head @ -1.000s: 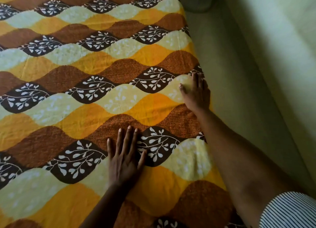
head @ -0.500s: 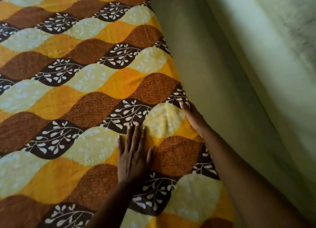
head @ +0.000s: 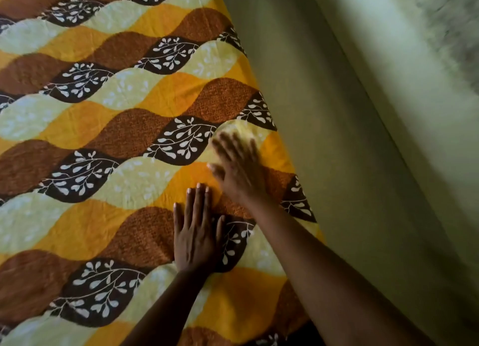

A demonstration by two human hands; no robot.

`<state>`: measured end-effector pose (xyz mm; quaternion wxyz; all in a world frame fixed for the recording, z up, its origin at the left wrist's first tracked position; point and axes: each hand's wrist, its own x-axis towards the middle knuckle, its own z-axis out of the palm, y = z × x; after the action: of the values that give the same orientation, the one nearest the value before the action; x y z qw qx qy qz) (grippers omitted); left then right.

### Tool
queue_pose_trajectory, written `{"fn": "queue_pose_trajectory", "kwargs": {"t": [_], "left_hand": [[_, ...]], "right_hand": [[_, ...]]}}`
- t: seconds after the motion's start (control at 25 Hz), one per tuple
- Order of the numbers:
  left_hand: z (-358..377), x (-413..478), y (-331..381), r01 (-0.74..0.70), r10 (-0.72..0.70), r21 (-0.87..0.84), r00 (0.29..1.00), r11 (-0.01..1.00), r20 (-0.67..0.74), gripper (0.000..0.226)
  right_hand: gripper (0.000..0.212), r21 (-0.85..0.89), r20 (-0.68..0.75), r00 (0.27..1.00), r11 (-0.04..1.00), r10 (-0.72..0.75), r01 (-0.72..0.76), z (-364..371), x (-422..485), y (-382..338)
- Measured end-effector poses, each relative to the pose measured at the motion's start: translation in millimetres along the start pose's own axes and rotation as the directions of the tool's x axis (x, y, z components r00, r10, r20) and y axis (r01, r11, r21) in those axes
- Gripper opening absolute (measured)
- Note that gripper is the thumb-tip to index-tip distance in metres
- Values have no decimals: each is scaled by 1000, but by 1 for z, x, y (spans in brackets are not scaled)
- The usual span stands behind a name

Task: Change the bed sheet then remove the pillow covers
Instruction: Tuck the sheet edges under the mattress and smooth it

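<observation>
The wavy yellow, orange and brown bed sheet (head: 103, 127) with white leaf sprigs lies spread flat across the bed, its right edge beside a plain green surface (head: 337, 112). The left hand (head: 198, 236) presses palm-down on it, grip flat and holding nothing. The right hand (head: 238, 169) is blurred, fingers spread near that edge, grip empty too.

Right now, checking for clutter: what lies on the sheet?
On the sheet, the left hand lies flat, fingers straight; the right hand, blurred, is nearer the edge. What the sheet covers is hidden.
</observation>
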<state>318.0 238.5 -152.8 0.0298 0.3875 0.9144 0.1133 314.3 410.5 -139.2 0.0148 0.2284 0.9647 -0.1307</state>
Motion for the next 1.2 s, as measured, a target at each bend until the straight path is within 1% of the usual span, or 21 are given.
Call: {"fn": "queue_pose_trajectory", "kwargs": {"t": [0.2,0.24,0.32,0.4,0.48,0.56,0.6,0.64,0.68,0.72,0.76,0.8,0.84,0.88,0.92,0.96,1.0,1.04,1.12,1.16,1.2], "left_hand": [[-6,-8,4,-48,47,5,997,999,54,64],[-6,-12,5,-51,51,-12,997,999,54,64],[-9,-19,11,-51,51,-15,997,999,58,63],[-11,-32,18,-46,48,-24,996,999,74,63],[-14,-41,22,-25,28,-33,994,999,101,64],[-16,-50,24,-28,34,-45,990,999,134,64],[-17,-56,24,-29,36,-49,989,998,146,63],[-23,-61,25,-28,37,-60,986,998,160,63],[-29,-67,27,-16,32,-97,984,995,174,63],[-37,-74,30,-1,31,-142,979,990,204,63],[-44,-85,35,-11,45,-163,978,987,205,62],[-51,-98,41,-44,73,-151,979,988,191,59],[-57,-113,46,-90,113,-143,981,986,159,53],[-61,-127,53,-126,147,-152,980,980,133,46],[-60,-139,57,-146,168,-168,978,975,124,41],[-60,-147,62,-150,178,-186,974,971,143,38],[-58,-150,65,-165,198,-205,968,965,153,38],[-57,-148,68,-184,224,-223,960,957,171,36],[-55,-141,71,-264,306,-224,935,938,181,21],[-55,-138,73,-301,342,-211,919,930,195,12],[-58,-137,76,-311,354,-207,909,928,222,15]], "right_hand": [[63,31,14,951,950,309,-309,-15,-13,50],[64,110,35,920,914,390,-391,-18,-23,56],[64,312,136,831,773,540,-553,-24,-48,65],[63,399,230,780,674,582,-621,-28,-78,64],[61,403,317,745,628,587,-666,-33,-103,65],[58,426,462,670,517,581,-742,-37,-128,72],[58,419,521,651,499,552,-759,-40,-140,75],[58,398,543,663,538,515,-743,-46,-153,77],[58,364,521,702,617,486,-698,-55,-165,77],[60,332,423,788,732,448,-595,-64,-177,76],[60,309,282,893,848,349,-430,-73,-189,72],[56,321,175,967,918,186,-234,-79,-199,65],[50,350,169,986,935,0,-60,-82,-207,59],[46,378,269,946,923,-178,67,-82,-215,55],[44,382,396,868,914,-299,140,-81,-220,52],[43,363,493,794,913,-356,184,-77,-222,51],[41,337,523,762,914,-382,227,-72,-221,52],[38,317,511,756,907,-410,279,-69,-218,52],[28,293,497,722,877,-481,382,-65,-212,50],[24,297,504,703,865,-502,405,-65,-210,49],[22,306,519,684,858,-514,412,-65,-207,49]]}}
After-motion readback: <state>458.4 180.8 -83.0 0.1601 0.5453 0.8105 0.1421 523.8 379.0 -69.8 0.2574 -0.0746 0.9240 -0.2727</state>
